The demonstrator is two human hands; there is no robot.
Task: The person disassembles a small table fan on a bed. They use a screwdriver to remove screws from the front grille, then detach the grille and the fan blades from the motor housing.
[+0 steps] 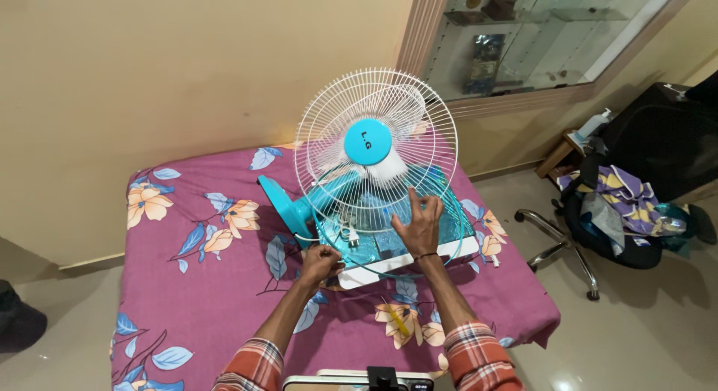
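A table fan lies tilted on a purple flowered cloth (187,301). Its white wire guard (376,148) with a turquoise centre cap (368,142) faces up toward me. The turquoise motor body (288,208) sticks out to the left, and the white and turquoise base (419,252) lies under the guard. My left hand (320,262) is closed on the lower rim of the guard, near the white cord and plug (348,230). My right hand (419,220) rests with fingers spread against the guard's lower right wires.
A yellow-handled tool (398,321) lies on the cloth near my right forearm. An office chair (621,211) heaped with clothes stands on the tiled floor to the right. A wall and a glass showcase (523,39) are behind the table. A phone mount (381,380) sits at the bottom edge.
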